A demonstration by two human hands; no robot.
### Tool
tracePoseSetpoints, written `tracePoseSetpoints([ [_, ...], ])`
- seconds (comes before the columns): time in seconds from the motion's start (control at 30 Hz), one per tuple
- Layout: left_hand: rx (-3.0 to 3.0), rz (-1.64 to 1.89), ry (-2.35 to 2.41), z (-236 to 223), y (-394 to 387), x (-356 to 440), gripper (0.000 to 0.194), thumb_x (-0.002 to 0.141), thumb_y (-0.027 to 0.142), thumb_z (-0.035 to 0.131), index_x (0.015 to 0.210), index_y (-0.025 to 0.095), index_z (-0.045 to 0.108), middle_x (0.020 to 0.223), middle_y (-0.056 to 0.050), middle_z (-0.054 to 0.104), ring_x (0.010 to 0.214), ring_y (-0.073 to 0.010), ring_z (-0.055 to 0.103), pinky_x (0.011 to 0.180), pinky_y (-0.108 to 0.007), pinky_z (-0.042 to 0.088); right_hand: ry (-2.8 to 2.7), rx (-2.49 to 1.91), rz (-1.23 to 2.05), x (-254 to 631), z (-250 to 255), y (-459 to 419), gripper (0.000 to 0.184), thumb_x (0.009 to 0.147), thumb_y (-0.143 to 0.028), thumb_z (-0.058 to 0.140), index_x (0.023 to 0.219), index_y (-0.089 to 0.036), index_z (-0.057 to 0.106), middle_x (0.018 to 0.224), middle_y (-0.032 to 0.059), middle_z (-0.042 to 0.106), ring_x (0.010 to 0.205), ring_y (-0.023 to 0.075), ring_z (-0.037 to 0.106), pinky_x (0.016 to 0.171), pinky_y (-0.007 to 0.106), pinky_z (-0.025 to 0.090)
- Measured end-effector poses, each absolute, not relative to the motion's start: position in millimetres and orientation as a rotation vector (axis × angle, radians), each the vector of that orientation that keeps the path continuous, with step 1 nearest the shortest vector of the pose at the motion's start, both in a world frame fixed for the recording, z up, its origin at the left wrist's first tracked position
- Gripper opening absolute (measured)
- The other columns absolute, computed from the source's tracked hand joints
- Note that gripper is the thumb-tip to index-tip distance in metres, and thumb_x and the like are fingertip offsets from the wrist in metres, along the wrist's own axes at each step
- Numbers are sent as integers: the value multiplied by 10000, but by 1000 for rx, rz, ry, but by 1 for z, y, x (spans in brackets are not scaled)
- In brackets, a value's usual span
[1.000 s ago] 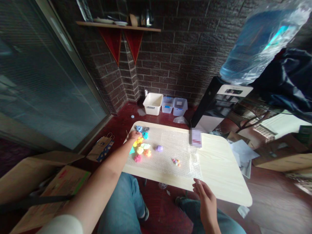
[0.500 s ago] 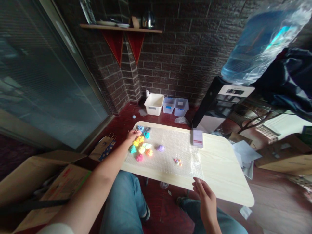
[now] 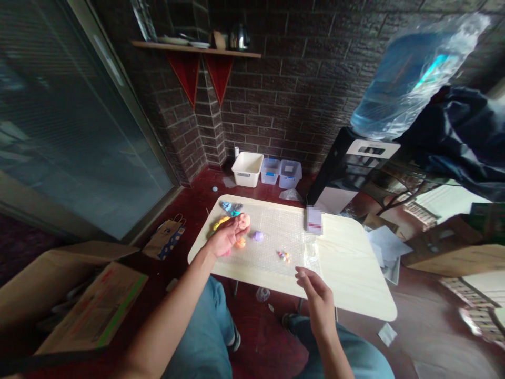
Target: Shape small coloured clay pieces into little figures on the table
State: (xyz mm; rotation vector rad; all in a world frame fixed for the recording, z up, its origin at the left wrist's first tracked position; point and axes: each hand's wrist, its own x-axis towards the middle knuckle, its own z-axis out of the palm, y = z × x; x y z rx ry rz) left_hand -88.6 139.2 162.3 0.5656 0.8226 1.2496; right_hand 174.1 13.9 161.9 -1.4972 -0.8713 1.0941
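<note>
My left hand [image 3: 224, 239] holds a peach-coloured lump of modelling clay [image 3: 243, 221] at its fingertips, above the left part of the table. Beneath and around it lie several coloured lumps, partly hidden by the hand: blue clay [image 3: 225, 206], grey clay [image 3: 239, 206], teal clay [image 3: 235, 213], yellow clay [image 3: 221, 222] and orange clay [image 3: 240, 243]. A purple clay lump [image 3: 258, 236] sits apart to the right. Over the table's front edge, my right hand [image 3: 317, 295] has thumb and fingers pressed together; whatever they may hold is hidden. Nearest to it is a cluster of tiny multicoloured pieces [image 3: 284, 256].
Bubble wrap [image 3: 272, 260] covers part of the pale table [image 3: 347, 263]. A blurred-out purple packet [image 3: 314, 220] is at the back edge. Behind stand a white bin [image 3: 248, 171], clear boxes [image 3: 270, 172] and a water dispenser [image 3: 339, 163]. Cardboard boxes [image 3: 90, 310] flank the left side.
My left hand has lifted from the far left of the clay lumps and come right and nearer, now with the peach clay. My right hand has moved slightly left and up.
</note>
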Motion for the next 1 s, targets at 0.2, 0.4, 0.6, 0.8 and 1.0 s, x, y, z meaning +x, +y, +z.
tracePoseSetpoints([
  [0.2,664,1232,601,202,66,-41,434,662,267,815,1063,162,690,1115,-90,682,1101,-291,602,954,-399,487,-1304,-1256,892,130,231,24,312,777,-447,679,999,-230,708,967,53,675,883,208,602,838,360,471],
  [0.4,672,1230,658,226,41,-25,495,568,290,868,1024,164,722,1019,-89,708,1017,-275,617,880,-342,482,-1465,-1196,724,121,261,12,247,808,-398,677,1004,-246,676,926,28,636,835,179,567,770,325,478],
  [0.6,733,1177,589,234,34,-22,488,598,271,854,1048,144,712,987,-84,715,942,-205,630,876,-295,448,-1529,-1209,615,126,274,-1,139,856,-326,637,956,-231,649,898,32,611,853,193,537,753,327,451],
  [0.8,761,1152,552,237,29,-21,452,639,256,831,1061,155,706,993,-81,721,935,-174,637,878,-279,439,-1546,-1176,503,123,279,-7,68,867,-254,620,917,-210,628,865,28,591,840,190,533,735,329,435],
  [1.0,751,1134,585,237,27,-25,444,613,245,846,1029,161,718,1019,-91,728,926,-168,648,845,-260,454,-1586,-1152,434,122,276,-9,31,875,-200,598,895,-205,621,852,28,601,833,191,539,721,325,434],
])
